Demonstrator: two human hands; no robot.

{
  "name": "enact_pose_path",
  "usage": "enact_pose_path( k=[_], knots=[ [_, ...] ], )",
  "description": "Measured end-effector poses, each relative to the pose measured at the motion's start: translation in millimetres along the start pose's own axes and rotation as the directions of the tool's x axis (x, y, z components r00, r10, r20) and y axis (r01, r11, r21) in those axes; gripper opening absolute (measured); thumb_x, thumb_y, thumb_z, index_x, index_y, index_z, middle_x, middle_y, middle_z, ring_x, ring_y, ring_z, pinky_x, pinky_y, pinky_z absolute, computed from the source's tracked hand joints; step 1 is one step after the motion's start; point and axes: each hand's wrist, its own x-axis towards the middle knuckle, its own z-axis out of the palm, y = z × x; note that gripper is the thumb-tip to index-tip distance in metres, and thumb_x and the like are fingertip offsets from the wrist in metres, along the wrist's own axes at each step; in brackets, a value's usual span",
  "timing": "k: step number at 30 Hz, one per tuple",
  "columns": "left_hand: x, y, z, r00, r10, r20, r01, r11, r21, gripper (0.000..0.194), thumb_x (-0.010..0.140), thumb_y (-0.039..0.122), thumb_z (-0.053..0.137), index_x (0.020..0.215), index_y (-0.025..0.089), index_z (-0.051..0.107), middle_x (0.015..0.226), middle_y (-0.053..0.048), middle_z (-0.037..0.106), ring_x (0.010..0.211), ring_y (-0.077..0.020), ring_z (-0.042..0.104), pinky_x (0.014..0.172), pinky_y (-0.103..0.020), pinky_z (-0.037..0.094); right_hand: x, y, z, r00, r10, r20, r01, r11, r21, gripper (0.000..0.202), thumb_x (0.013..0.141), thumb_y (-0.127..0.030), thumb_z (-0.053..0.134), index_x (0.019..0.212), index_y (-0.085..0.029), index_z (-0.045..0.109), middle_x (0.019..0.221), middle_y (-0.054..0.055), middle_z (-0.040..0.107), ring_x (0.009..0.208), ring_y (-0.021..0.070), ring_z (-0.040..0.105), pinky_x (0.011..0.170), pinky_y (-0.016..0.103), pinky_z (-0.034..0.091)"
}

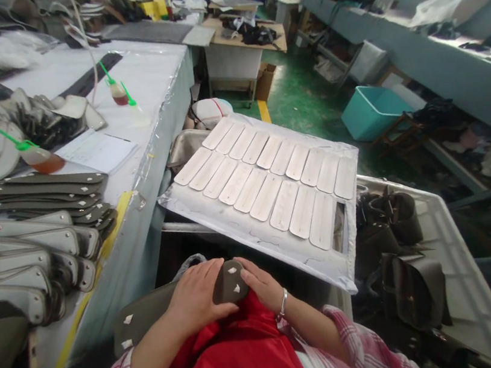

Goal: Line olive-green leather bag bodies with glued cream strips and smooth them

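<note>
A long dark olive-grey leather-like panel point(150, 310) with rounded ends lies across my lap over the red apron. Small white tabs stick up near both of its ends. My left hand point(201, 292) is wrapped over it close to its right end. My right hand point(262, 285) grips the tip of that end, thumb on top and the other fingers mostly hidden. In front of me, two rows of pale rounded strips point(251, 192) lie side by side on a white covered board point(231, 215).
On the table point(156, 68) at left are stacked dark panels point(52, 190), pale-faced panels point(18, 258), bottles with green nozzles point(41, 157) and a notebook point(97, 151). A white bin point(458, 239) of dark bag-like pieces stands at right. Farther off is a teal bin point(370, 114).
</note>
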Motion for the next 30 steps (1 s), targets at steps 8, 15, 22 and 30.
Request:
enact_pose_path(
  k=[8, 15, 22, 30],
  knots=[
    [-49, -35, -19.9, 0.973, -0.229, 0.006, 0.226, 0.964, 0.137, 0.081, 0.06, 0.07, 0.056, 0.115, 0.011, 0.049, 0.112, -0.014, 0.056, 0.106, -0.0288, 0.049, 0.099, -0.046, 0.026, 15, -8, 1, 0.994, 0.094, 0.051, -0.089, 0.99, -0.106, 0.049, 0.086, -0.043, 0.036, 0.124, -0.015, 0.047, 0.125, 0.009, 0.051, 0.115, 0.0192, 0.047, 0.104, 0.038, 0.032],
    [-66, -42, -32.1, 0.989, -0.149, 0.017, 0.146, 0.984, 0.106, 0.09, 0.051, 0.062, 0.067, 0.122, 0.014, 0.041, 0.122, -0.012, 0.049, 0.109, -0.0275, 0.045, 0.096, -0.041, 0.03, 16, -37, 17, 0.941, -0.337, 0.036, 0.288, 0.741, -0.607, 0.064, 0.083, -0.052, 0.041, 0.132, -0.011, 0.037, 0.133, 0.015, 0.041, 0.124, 0.0256, 0.035, 0.104, 0.045, 0.027],
    [-73, -49, -31.0, 0.992, -0.125, -0.025, 0.127, 0.983, 0.129, 0.069, 0.064, 0.053, 0.06, 0.116, 0.01, 0.044, 0.108, -0.013, 0.053, 0.098, -0.0279, 0.047, 0.086, -0.041, 0.035, 36, -61, 50, 0.827, -0.251, 0.504, 0.563, 0.365, -0.742, 0.094, 0.065, -0.076, 0.046, 0.131, -0.009, 0.039, 0.122, 0.019, 0.049, 0.109, 0.0311, 0.043, 0.095, 0.047, 0.029],
    [-78, -54, -31.1, 0.994, -0.088, -0.072, 0.097, 0.987, 0.13, 0.072, 0.064, 0.054, 0.061, 0.118, 0.01, 0.044, 0.106, -0.012, 0.054, 0.096, -0.027, 0.048, 0.085, -0.039, 0.036, 25, -56, 62, 0.74, -0.366, 0.565, 0.654, 0.192, -0.732, 0.073, 0.08, -0.061, 0.042, 0.135, -0.013, 0.034, 0.136, 0.012, 0.039, 0.124, 0.0298, 0.03, 0.105, 0.051, 0.014]
  ],
)
